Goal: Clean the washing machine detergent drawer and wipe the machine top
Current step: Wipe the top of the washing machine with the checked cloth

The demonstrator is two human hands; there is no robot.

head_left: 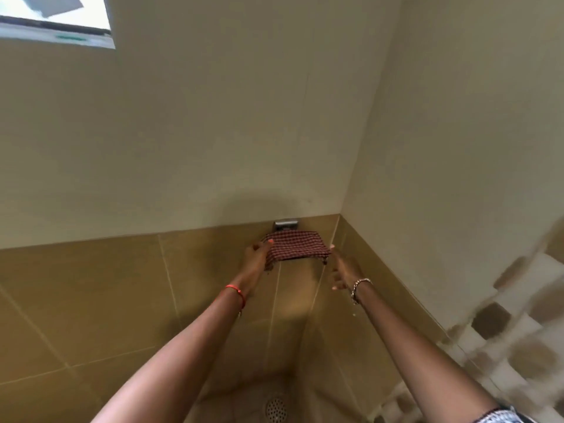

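Checked cloth (297, 247), red and white: draped over a rail on the wall, just under a small metal fitting (286, 223), in the corner of the room. It lies folded across the rail, and its left corner hangs down a little lower than the rest.

Your left hand (258, 256): raised to the cloth's left end. Grip clamped on the cloth, with the thumb on its top edge and the fingers at its side. A red thread band (236, 290) sits on that wrist.

Your right hand (340, 268): raised to the cloth's right end. Grip apart, with one fingertip up against the end of the cloth and the other fingers spread loosely below it. A chain bracelet (360, 285) sits on that wrist.

Surroundings: tan wall tiles (91, 285) run up to the height of the fitting, with a plain cream wall (213, 117) above. A window (55, 22) is high on the left. Blurred mosaic tiles (503, 331) in brown and white are at the right. A round floor drain (276, 407) lies below, between your forearms.
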